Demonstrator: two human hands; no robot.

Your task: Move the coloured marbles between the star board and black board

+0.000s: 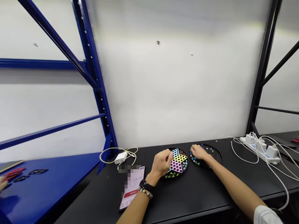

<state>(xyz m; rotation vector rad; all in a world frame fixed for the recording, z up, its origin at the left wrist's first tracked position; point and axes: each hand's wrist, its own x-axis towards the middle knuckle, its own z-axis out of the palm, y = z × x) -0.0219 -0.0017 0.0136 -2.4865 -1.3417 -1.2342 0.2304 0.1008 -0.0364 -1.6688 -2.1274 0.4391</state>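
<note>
A round Chinese checkers board lies on the black table, with a colourful star full of holes and marbles around its rim. My left hand, wearing a dark watch and a beaded bracelet, is over the board's left side. Its fingers are curled closed; whatever they hold is hidden. To the right of the board sits a round black tray with marbles in it, mostly blue and green. My right hand reaches into the tray's left part, fingers bent together and their tips hidden.
A phone showing a timer lies left of the board, near a white charger with a looped cable. A power strip with plugs and white cables stands at right. On the blue table, another person's hand touches red items.
</note>
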